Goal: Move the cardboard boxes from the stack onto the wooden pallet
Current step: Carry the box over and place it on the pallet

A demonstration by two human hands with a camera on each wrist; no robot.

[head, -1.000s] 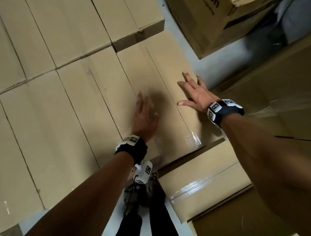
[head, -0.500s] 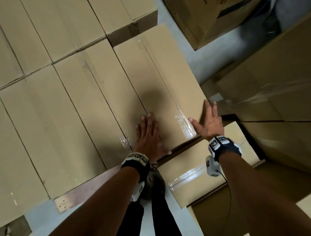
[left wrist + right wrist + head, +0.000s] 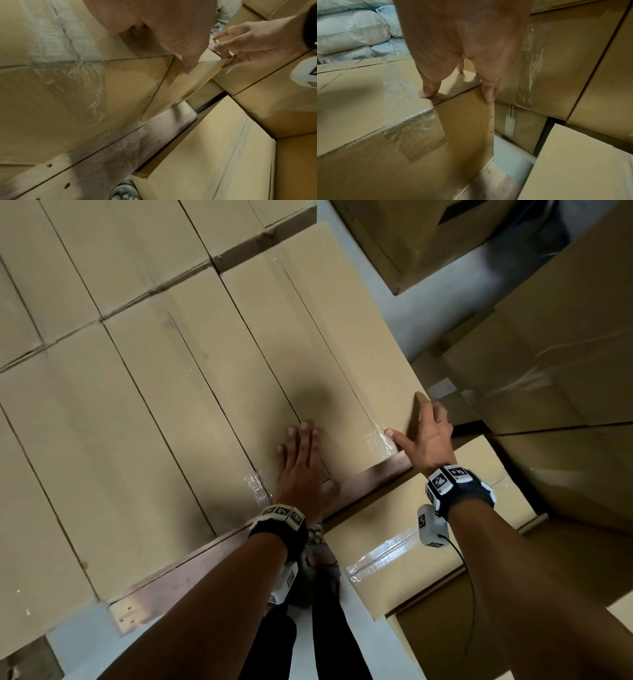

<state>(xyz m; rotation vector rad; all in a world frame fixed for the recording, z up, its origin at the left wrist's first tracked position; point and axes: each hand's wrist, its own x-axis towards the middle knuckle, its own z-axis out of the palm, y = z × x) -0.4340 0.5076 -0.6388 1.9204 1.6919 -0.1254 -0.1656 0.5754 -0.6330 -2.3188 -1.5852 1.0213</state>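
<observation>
Wooden pallet (image 3: 370,479) on grey floor (image 3: 428,313), loaded with cardboard boxes.

The pallet's dark, worn edge board shows along the near side, with nail holes at its left end. Taped cardboard boxes lie flat on it side by side in rows, long sides touching; the rightmost box (image 3: 325,344) sits at the pallet's right corner, its near end set just back from the edge board. The pallet rests on the grey floor. Beside its right corner stands a further stack of cardboard boxes (image 3: 404,546), close against the pallet edge. Whether that stack rests directly on the floor cannot be told.
</observation>
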